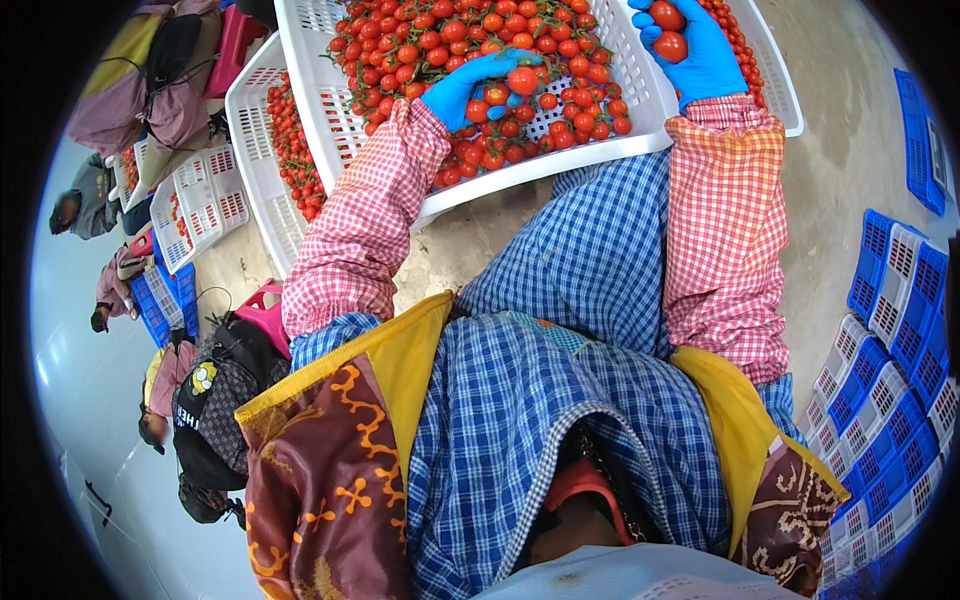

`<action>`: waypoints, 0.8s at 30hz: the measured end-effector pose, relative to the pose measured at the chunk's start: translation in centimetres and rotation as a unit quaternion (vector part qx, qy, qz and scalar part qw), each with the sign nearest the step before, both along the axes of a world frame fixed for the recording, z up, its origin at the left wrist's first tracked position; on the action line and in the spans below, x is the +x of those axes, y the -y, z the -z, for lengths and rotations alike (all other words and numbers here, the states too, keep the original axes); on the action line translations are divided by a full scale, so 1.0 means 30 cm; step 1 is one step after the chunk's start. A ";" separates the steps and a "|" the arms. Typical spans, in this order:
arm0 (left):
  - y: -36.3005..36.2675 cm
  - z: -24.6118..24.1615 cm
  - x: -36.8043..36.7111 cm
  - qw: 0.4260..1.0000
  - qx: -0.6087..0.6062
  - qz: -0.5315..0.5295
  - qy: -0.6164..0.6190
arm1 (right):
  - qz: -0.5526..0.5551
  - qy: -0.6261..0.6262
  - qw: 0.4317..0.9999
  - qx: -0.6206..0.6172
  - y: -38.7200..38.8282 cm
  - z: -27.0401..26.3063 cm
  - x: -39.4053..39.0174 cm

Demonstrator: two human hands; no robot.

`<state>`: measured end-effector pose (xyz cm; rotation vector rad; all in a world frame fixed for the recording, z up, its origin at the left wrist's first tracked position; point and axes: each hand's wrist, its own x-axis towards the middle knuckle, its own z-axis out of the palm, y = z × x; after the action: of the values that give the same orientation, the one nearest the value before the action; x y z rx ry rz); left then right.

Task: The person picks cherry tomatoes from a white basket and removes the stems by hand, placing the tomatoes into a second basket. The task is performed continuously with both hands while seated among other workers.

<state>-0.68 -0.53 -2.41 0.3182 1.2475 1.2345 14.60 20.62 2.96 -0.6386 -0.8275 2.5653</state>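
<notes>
Before me sits a white perforated plastic crate (551, 169) heaped with red cherry tomatoes (420, 45), some with green stems. My left hand (459, 88), in a blue glove, is curled over the near part of the heap. Its fingers and thumb hold a few tomatoes (523, 80), which show past the fingertips. At the crate's right side is my right hand (705, 64), also blue-gloved and raised above a second white crate (789, 101) of tomatoes. Two larger red tomatoes (670, 46) rest between its fingers and palm.
Another white crate (251, 112) with small tomatoes stands on the left. Several people (217, 390) sit farther left beside crates and pink plastic stools (262, 307). Blue and white crates (877, 390) are stacked at the right on the concrete floor (832, 187).
</notes>
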 end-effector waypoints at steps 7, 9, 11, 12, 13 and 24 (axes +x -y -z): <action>0.013 -0.013 -0.039 0.987 0.122 0.013 0.103 | -0.004 -0.043 0.996 -0.076 -0.102 0.060 0.016; 0.028 -0.015 -0.065 0.979 0.183 -0.013 0.093 | 0.009 -0.072 0.984 -0.162 -0.189 0.105 0.031; 0.073 -0.022 -0.104 0.956 0.239 -0.129 0.114 | 0.005 -0.185 0.966 -0.181 -0.262 0.189 0.081; 0.107 -0.027 -0.136 0.934 0.280 -0.161 0.149 | 0.021 -0.214 0.968 -0.128 -0.294 0.243 0.134; 0.152 -0.035 -0.178 0.906 0.323 -0.195 0.190 | 0.043 -0.140 0.989 -0.011 -0.337 0.301 0.147; 1.064 0.144 -0.500 0.597 0.176 -0.777 0.090 | 0.164 0.419 0.893 0.014 -0.640 0.856 0.297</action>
<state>-15.68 -32.46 -6.73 -0.8850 0.8947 2.9195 23.50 39.83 -22.71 -1.7646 -0.8840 1.9155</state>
